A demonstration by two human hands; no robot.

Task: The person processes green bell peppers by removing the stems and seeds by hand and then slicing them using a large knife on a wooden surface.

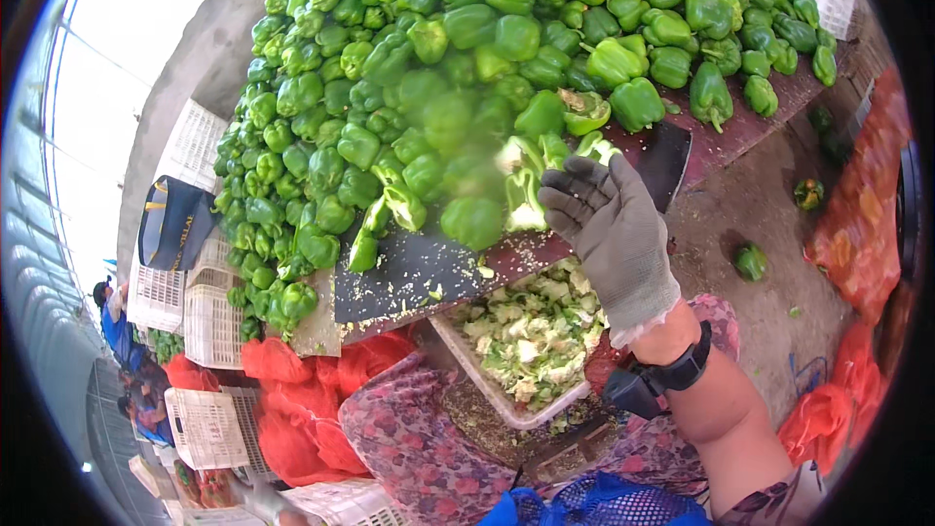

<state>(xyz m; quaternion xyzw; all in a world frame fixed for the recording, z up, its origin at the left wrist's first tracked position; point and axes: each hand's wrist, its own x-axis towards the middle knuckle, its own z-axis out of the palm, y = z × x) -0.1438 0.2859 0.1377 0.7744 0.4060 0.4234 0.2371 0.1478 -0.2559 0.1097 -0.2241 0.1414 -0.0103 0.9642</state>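
My right hand (623, 234), in a grey-green work glove with dark fingertips, is raised at the table's near edge. Its palm faces up, the fingers are stretched out, and nothing lies in it. Just beyond the fingertips are cut green pepper pieces (526, 203) with pale insides, and a whole green bell pepper (472, 223) sits to their left. At the lower left edge, a smeared greyish shape appears to be my left hand (261, 503); motion blur hides its fingers. A big heap of green bell peppers (390, 58) covers most of the table.
Beneath the table edge stands a white crate (487, 392) of pepper cores and scraps. Red mesh sacks (302, 419) and white plastic crates (185, 304) are at left, with a dark blue bag (175, 224). A filled orange sack (867, 205) and loose pepper (751, 261) are at right.
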